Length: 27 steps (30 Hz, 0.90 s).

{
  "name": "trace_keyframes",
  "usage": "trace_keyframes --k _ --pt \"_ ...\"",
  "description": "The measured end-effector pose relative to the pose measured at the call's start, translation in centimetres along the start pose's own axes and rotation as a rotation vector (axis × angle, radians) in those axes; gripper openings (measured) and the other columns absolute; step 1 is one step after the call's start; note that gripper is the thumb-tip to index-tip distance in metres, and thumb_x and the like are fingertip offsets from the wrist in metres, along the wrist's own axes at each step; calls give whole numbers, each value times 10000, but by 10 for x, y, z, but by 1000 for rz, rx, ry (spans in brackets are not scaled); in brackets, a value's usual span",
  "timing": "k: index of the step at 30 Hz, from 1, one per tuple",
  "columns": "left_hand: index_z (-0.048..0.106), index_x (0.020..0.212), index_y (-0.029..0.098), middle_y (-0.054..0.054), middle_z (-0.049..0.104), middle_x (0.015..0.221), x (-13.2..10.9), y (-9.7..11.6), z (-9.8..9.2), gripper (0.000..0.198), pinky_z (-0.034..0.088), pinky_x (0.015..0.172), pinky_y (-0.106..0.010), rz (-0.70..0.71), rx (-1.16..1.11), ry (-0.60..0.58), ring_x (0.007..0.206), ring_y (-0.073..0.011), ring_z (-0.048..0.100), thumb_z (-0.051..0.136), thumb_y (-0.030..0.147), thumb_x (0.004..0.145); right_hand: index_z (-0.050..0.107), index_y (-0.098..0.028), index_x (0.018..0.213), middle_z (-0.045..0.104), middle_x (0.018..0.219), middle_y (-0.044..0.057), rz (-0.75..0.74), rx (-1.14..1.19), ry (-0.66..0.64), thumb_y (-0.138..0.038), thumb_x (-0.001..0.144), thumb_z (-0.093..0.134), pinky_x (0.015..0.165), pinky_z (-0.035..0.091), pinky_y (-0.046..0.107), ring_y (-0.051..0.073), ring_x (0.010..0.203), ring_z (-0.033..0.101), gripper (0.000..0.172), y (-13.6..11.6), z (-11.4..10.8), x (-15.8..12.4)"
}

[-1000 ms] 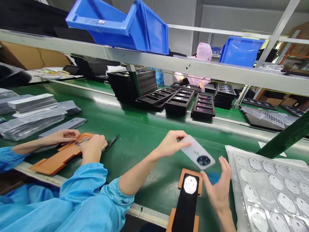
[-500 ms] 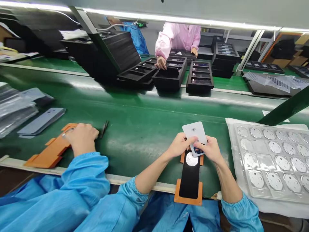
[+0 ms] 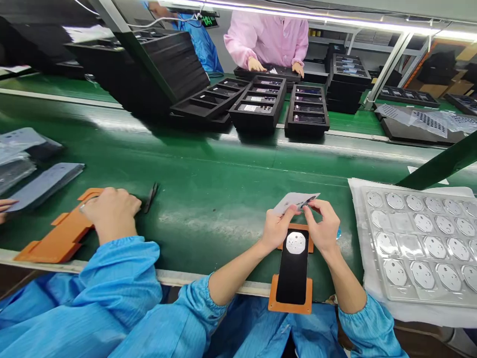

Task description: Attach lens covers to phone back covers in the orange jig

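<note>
The right hand (image 3: 324, 229) covers the near right corner of the thin white cover (image 3: 294, 201), so only a dark spot peeks out by the fingertips, and I cannot tell what that spot is. A tiny blue bit (image 3: 338, 232) shows behind the right hand, too small to make out. The clear tray (image 3: 421, 248) on the right is cut off by the edge of the picture. The white cover is flat and thin, with round corners. It is seen almost from the side and tilts a little. Both hands pinch it, the left hand (image 3: 278, 228) on its left near edge and the right hand on its right near edge, close together. The cover is up in the air, just above the far end of the orange holder (image 3: 292, 298). That holder lies on the green desk (image 3: 223, 189), has a long black middle, and has a white round piece (image 3: 295, 243) near its far end. The clear tray holds many more white round pieces. On the left, another person's hand (image 3: 110, 211) rests on a second orange holder (image 3: 63, 233), with black tweezers (image 3: 151, 191) just beside it. Far away stand black trays (image 3: 261, 102).
</note>
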<state>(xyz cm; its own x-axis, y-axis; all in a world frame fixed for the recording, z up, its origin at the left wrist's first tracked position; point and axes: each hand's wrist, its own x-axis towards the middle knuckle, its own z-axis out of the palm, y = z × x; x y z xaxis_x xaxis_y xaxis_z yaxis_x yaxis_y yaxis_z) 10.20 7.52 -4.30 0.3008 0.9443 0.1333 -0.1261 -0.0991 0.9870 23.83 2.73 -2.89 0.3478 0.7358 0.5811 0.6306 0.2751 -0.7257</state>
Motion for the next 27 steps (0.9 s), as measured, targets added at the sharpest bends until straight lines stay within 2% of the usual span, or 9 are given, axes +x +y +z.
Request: trace_keyframes --k 5,11,13,16,19,21,23,25,27 --pt "762 1144 158 -82 794 989 -9 0 2 490 589 910 -368 34 106 -47 952 -259 746 551 559 956 690 -213 875 726 923 70 59 23 -4 -291 946 574 806 583 349 197 884 686 157 0 1 -1" --pt "732 1238 165 -75 792 1023 -9 5 1 490 572 907 -344 91 188 -81 996 -261 738 531 532 982 687 -206 882 718 920 68 82 59 -3 -252 932 564 792 572 340 191 866 676 141 -1 1 0" --pt "716 1267 168 -84 779 1103 -11 8 1 482 572 914 -337 129 209 -100 1007 -253 740 517 514 995 681 -202 878 714 918 66 87 66 1 -245 930 562 790 564 335 188 864 673 136 -1 0 -1" --pt "675 1326 176 -100 707 1290 -14 10 3 465 547 1000 -346 195 215 -152 1130 -253 709 509 471 1008 662 -200 851 700 891 57 95 43 8 -245 928 549 781 545 322 180 844 659 144 -1 2 -2" --pt "645 1361 180 -99 657 1370 -17 8 7 462 512 1071 -370 217 213 -195 1225 -260 661 512 449 1009 616 -208 792 664 819 35 91 -42 22 -248 909 527 744 507 310 172 786 616 152 2 5 -1" --pt "668 1324 174 -98 676 1344 -15 4 10 470 510 1080 -394 133 183 -185 1226 -278 657 536 478 991 579 -216 752 636 775 23 105 -99 22 -246 876 519 718 481 303 171 746 584 141 5 5 1" --pt "690 1263 154 -114 708 1286 -8 1 9 495 538 1047 -428 -31 61 -89 1180 -298 681 566 529 964 563 -218 719 630 754 20 170 -153 34 -245 828 525 696 459 300 169 704 562 119 10 0 6" --pt "671 1244 139 -141 717 1258 2 2 2 516 572 996 -459 -210 -163 9 1105 -297 716 604 550 939 580 -213 692 652 751 24 294 -209 50 -253 782 546 693 445 302 171 680 562 104 17 -15 11" --pt "638 1258 139 -160 718 1247 10 8 -12 512 591 965 -474 -333 -377 46 1042 -275 741 649 527 923 619 -207 676 669 716 22 443 -254 39 -270 753 568 684 432 304 179 654 573 112 23 -36 11"
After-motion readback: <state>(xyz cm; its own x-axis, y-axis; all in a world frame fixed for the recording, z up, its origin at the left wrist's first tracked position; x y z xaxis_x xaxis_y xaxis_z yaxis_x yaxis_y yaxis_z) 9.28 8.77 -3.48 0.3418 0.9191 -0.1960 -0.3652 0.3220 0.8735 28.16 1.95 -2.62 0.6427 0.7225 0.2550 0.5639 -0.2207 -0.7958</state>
